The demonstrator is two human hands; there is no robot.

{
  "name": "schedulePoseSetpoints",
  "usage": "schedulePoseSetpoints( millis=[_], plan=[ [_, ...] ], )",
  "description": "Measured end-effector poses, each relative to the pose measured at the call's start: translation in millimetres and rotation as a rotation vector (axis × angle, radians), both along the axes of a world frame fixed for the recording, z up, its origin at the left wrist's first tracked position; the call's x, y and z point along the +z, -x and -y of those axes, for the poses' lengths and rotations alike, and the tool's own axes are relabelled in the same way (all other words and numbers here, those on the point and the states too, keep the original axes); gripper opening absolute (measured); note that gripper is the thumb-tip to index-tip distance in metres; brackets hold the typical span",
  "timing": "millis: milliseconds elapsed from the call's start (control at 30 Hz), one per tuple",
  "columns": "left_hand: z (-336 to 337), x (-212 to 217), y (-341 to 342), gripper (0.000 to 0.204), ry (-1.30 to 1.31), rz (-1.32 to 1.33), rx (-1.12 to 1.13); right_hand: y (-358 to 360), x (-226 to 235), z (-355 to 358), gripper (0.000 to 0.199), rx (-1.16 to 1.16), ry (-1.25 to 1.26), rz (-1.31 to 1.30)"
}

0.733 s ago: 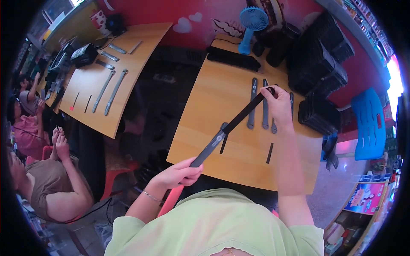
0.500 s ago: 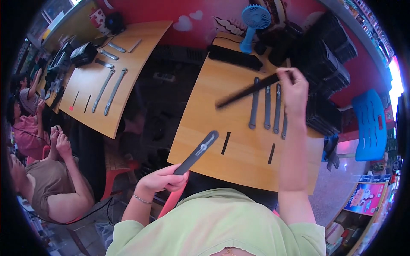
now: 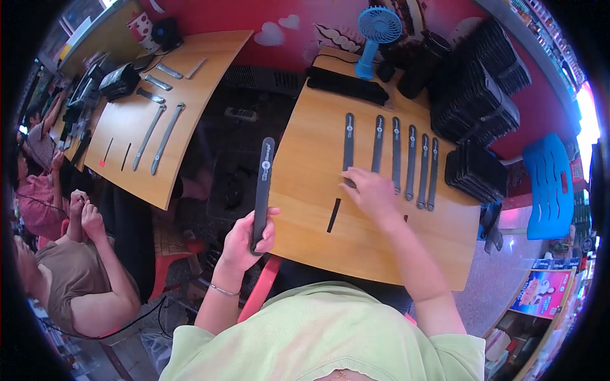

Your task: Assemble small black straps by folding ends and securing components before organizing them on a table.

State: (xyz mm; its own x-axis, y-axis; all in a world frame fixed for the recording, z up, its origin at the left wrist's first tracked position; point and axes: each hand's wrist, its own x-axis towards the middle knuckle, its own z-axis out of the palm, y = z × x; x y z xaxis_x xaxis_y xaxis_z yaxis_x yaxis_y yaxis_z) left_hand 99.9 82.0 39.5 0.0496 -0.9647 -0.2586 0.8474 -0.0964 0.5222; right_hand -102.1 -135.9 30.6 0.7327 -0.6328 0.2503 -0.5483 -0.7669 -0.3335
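Observation:
My left hand (image 3: 239, 242) is closed round the lower end of a flat grey strap (image 3: 265, 171) with a rounded tip and white print. That strap stands nearly upright, just off the left edge of the wooden table (image 3: 305, 171). Over the table, my right hand (image 3: 376, 195) pinches the lower end of another grey strap (image 3: 349, 136), which lies flat, print up. To its right, several like straps (image 3: 396, 149) lie side by side in a row. A thin black strip (image 3: 333, 216) is below my right fingers; my right forearm mostly hides a second one.
At the table's back are a blue fan (image 3: 380, 28), a black pouch (image 3: 347, 86) and a black cylinder (image 3: 424, 66). Stacks of black folded items (image 3: 473, 101) rise at the right. Another table (image 3: 190, 76) with straps and a seated person (image 3: 89, 273) are at the left.
My right hand has come down and left, and the dark strap it held aloft now lies print up at the row's left end. My left hand has raised its strap nearly upright.

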Motion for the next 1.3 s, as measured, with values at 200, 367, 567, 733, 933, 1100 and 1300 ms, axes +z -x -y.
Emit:
schedulePoseSetpoints(
  millis=[200,367,567,733,933,1100,1300],
  plan=[
    [8,-12,12,0.04,0.05,0.003,0.127,-7,7,-4,0.034,-0.114,-0.024,-0.099],
    [13,-9,24,0.038,0.013,-0.009,0.213,-4,-1,7,0.034,-0.156,-0.07,-0.092],
    [17,-7,32,0.037,0.127,-0.028,0.116,2,-3,14,0.031,-0.163,-0.023,-0.05],
    [26,2,45,0.036,0.153,-0.002,0.057,12,10,5,0.024,-0.086,-0.019,0.229],
    [44,-1,60,0.04,0.203,0.105,0.023,26,58,-54,0.029,0.05,-0.107,0.367],
    [58,5,71,0.029,0.188,0.107,0.011,36,60,-81,0.033,0.097,-0.131,0.352],
    [65,13,79,0.035,0.197,0.117,0.055,41,63,-91,0.034,0.078,-0.135,0.382]
  ],
)
